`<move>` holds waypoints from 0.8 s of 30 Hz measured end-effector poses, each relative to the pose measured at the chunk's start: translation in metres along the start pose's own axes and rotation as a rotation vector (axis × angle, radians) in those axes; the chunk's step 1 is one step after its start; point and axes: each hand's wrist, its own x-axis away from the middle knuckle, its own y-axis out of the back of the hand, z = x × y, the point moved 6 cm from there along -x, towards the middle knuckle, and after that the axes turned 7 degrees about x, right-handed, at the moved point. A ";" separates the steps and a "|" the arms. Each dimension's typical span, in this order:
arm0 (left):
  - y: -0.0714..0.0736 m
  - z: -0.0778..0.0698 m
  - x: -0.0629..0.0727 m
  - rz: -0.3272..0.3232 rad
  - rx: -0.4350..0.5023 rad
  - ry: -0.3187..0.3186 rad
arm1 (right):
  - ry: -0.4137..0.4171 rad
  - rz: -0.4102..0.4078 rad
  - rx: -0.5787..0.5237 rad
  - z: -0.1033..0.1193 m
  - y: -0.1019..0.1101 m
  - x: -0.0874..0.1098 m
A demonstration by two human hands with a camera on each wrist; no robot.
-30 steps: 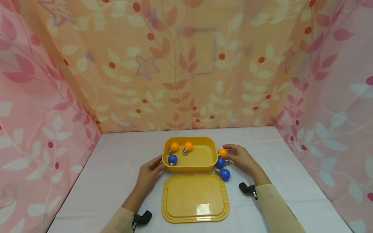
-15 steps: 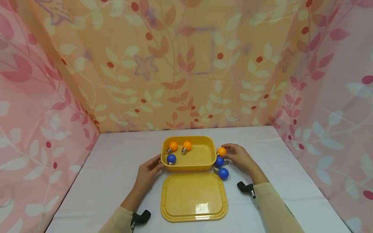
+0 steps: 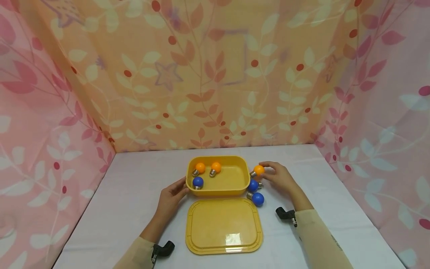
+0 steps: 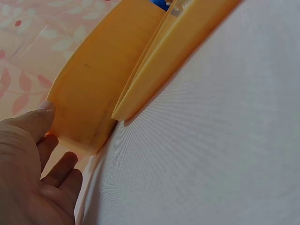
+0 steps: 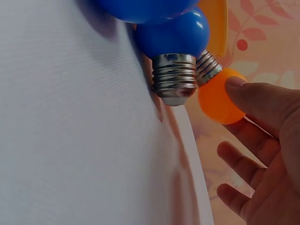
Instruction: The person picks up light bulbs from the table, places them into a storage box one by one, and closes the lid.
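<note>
My right hand [image 3: 278, 178] pinches an orange light bulb [image 3: 259, 170] between thumb and fingers, beside the right end of a yellow plastic box [image 3: 218, 193]. In the right wrist view the thumb presses the orange globe [image 5: 220, 98], and its metal screw base points toward the box. Two blue bulbs lie close by: one blue bulb [image 3: 253, 185] against the box, another blue bulb [image 3: 258, 199] nearer the lid. At the box's left end rests my left hand [image 3: 170, 198], thumb and fingertips touching the wall, fingers loosely bent. Inside the box are two orange bulbs [image 3: 216, 167] and one blue bulb [image 3: 198, 182].
A yellow lid [image 3: 223, 226] lies flat on the white-covered table [image 3: 131, 179], just in front of the box. Patterned cloth [image 3: 215, 74] hangs behind and at both sides. A black wrist camera [image 3: 285, 213] is strapped at each sleeve.
The orange bulb in my right hand has come up slightly and shifted a little right, away from the blue bulb below it. My left hand stays at the box.
</note>
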 end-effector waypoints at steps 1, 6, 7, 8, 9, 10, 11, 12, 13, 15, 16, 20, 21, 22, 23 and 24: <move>0.000 0.001 0.000 0.002 0.001 0.000 | 0.002 -0.004 0.003 0.000 0.001 0.000; 0.001 0.002 0.002 0.010 0.004 -0.008 | 0.016 -0.022 -0.003 0.003 0.005 0.002; 0.002 0.002 0.002 0.012 0.005 -0.009 | 0.021 -0.027 -0.004 0.004 0.006 0.002; 0.002 0.002 0.003 0.016 0.006 -0.011 | 0.030 -0.031 -0.007 0.004 0.007 0.003; 0.002 0.003 0.003 0.017 0.005 -0.010 | 0.034 -0.036 -0.006 0.004 0.008 0.003; 0.002 0.003 0.003 0.020 0.006 -0.010 | 0.039 -0.042 -0.005 0.005 0.009 0.003; 0.001 0.003 0.003 0.023 0.005 -0.010 | 0.043 -0.048 -0.005 0.006 0.011 0.003; 0.001 0.003 0.002 0.024 0.004 -0.007 | 0.055 -0.053 0.001 0.007 0.013 0.003; 0.001 0.004 0.002 0.022 0.004 -0.004 | 0.069 -0.057 0.008 0.009 0.015 0.003; 0.002 0.004 0.002 0.015 -0.003 0.002 | 0.085 -0.067 0.021 0.013 0.020 0.002; 0.002 0.004 0.001 0.013 -0.003 0.003 | 0.097 -0.072 0.027 0.015 0.023 0.001; 0.001 0.003 0.001 0.011 -0.006 -0.003 | 0.117 -0.075 0.062 0.028 0.036 -0.003; 0.001 0.003 0.000 0.010 -0.006 -0.002 | 0.118 -0.071 0.072 0.031 0.039 -0.004; 0.001 0.002 0.000 0.011 -0.005 -0.002 | 0.118 -0.067 0.084 0.035 0.043 -0.005; 0.000 0.001 0.000 0.011 -0.004 -0.005 | 0.120 -0.062 0.098 0.038 0.046 -0.006; 0.000 0.001 0.000 0.010 -0.003 -0.003 | 0.123 -0.056 0.104 0.042 0.049 -0.007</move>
